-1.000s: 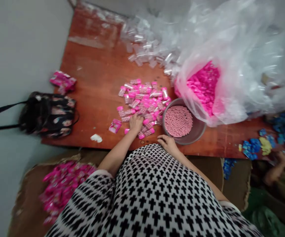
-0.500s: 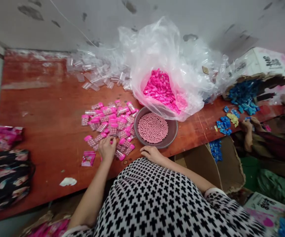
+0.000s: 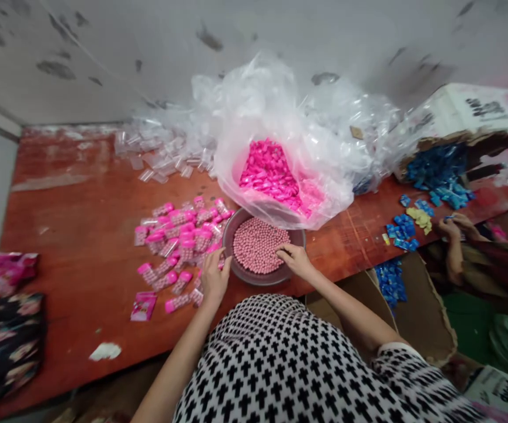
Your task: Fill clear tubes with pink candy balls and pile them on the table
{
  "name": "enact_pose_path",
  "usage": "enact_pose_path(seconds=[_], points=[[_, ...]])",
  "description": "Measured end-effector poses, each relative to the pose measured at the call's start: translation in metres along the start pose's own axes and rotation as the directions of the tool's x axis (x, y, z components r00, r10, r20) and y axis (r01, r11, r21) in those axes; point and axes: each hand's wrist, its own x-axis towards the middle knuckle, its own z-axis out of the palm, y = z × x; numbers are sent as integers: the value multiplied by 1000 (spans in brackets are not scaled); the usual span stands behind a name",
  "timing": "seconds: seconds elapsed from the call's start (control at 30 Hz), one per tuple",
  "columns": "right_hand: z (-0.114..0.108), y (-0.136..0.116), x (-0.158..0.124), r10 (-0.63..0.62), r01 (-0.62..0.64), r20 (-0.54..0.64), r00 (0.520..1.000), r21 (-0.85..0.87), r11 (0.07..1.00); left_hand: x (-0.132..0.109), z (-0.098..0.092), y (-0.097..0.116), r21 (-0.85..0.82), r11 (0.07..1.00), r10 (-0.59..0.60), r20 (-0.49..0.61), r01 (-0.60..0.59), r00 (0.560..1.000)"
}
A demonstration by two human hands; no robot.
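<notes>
My left hand is just left of the bowl, by the right side of a pile of small clear bottles with pink caps filled with pink beads. Its thumb and fingers are apart and nothing shows between them. My right hand reaches over the bowl's right rim, fingertips drawn together at the edge of the pink beads. Whatever those fingers hold is too small to make out. The dark grey bowl sits near the table's front edge. A clear plastic bag of pink caps overhangs its back rim.
Empty clear tubes lie behind the bottles. A pink packet and a white scrap are front left, near a floral bag. At right are blue packets, an open carton and another person's hands.
My left hand has moved right, from the bottles to beside the bowl. My right hand has risen from the table edge into the bowl's beads. The view has shifted slightly.
</notes>
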Motion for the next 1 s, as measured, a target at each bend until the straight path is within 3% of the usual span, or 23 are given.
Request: enact_pose_path(seconds=[0.2,0.33,0.5,0.63,0.73,0.83,0.9,0.93,1.0], points=[[-51,24,37,10,-7,-101,995,31,1000,15,20,-4,85,981,175,-28,-172,984],[-108,34,80,48,-16,-301,952,108,994,21,32,-8,123,945,312,-53,-304,949],[-187,51,140,49,18,-532,845,121,993,26,38,-2,169,924,357,-66,-342,932],[-218,65,191,39,30,-547,836,115,993,43,30,22,150,936,337,-120,-319,934],[-233,69,241,13,39,-554,832,81,996,87,21,72,103,918,395,-157,-382,905],[-251,66,302,8,-21,-594,804,-16,1000,162,25,157,-18,773,621,-188,-635,761],[-264,64,343,36,-117,-606,794,-95,989,227,44,223,-90,671,714,-187,-736,674],[-270,65,362,52,-171,-601,797,-141,975,263,58,255,-128,642,737,-169,-756,654],[-284,71,396,79,-260,-570,818,-243,935,337,94,310,-191,647,738,-86,-738,669]])
